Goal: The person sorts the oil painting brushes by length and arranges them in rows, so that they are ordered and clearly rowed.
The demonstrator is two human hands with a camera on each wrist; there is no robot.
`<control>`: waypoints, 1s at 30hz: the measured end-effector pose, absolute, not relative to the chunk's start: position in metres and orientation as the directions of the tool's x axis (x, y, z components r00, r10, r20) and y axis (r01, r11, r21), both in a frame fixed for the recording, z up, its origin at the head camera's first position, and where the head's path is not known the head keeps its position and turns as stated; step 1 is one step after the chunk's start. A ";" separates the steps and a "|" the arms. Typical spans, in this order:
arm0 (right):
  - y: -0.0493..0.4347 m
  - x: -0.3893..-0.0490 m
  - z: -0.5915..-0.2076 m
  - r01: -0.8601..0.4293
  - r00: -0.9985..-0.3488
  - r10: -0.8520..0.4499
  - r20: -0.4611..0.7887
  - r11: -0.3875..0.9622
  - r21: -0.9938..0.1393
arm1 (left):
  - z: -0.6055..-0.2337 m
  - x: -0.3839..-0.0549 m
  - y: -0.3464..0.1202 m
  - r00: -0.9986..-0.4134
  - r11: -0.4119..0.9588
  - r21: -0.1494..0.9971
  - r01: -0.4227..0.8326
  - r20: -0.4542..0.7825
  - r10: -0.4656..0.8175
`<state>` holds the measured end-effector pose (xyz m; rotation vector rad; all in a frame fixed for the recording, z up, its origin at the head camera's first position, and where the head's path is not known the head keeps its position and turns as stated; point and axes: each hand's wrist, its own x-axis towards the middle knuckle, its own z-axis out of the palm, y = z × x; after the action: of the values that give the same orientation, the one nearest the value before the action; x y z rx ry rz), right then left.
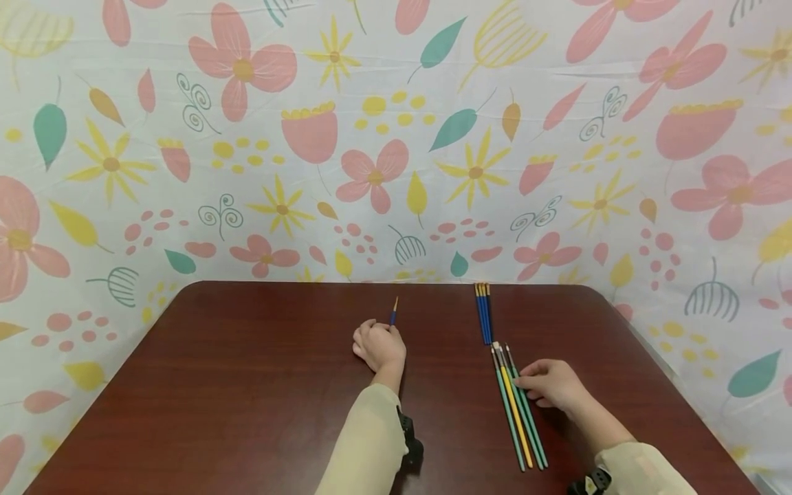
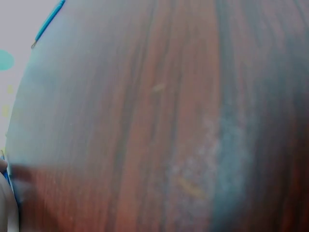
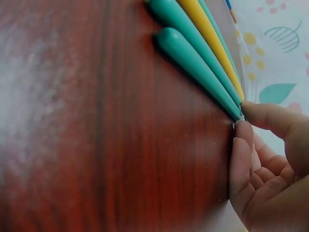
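Note:
My left hand (image 1: 379, 344) rests on the table with its fingers curled round a blue paintbrush (image 1: 392, 317); the bristle end points away past the knuckles. Only a sliver of that hand (image 2: 6, 200) shows in the left wrist view. Further right, two green paintbrushes lie side by side, and my right hand (image 1: 553, 386) pinches the outermost green paintbrush (image 3: 195, 67) near its upper end between thumb and fingertips. A yellow paintbrush (image 1: 518, 419) and another green paintbrush (image 1: 509, 414) lie along their left side, bristles pointing away.
Several blue paintbrushes (image 1: 483, 315) lie together near the far edge of the dark wooden table (image 1: 247, 385). Behind the table hangs a white flower-patterned cloth (image 1: 371, 103). Each wrist wears a black device.

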<state>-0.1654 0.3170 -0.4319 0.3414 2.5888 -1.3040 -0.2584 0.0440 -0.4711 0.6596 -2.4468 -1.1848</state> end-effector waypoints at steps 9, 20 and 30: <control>0.323 -0.164 -0.432 0.316 -0.943 0.083 -0.323 0.529 -0.788 | -0.466 -0.256 0.042 -0.833 0.476 0.857 -0.195 0.111 -0.541; 0.329 -0.161 -0.436 0.347 -0.930 0.064 -0.363 0.482 -0.804 | -0.462 -0.264 0.042 -0.870 0.361 0.918 -0.164 0.037 -0.491; 0.332 -0.164 -0.436 0.374 -0.920 0.061 -0.388 0.433 -0.820 | -0.455 -0.277 0.063 -0.943 0.144 0.979 -0.146 -0.094 -0.320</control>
<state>-0.1637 0.3316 -0.4361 0.3750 2.3901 -1.4817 -0.2766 0.0631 -0.4548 0.4663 -2.2690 -1.9140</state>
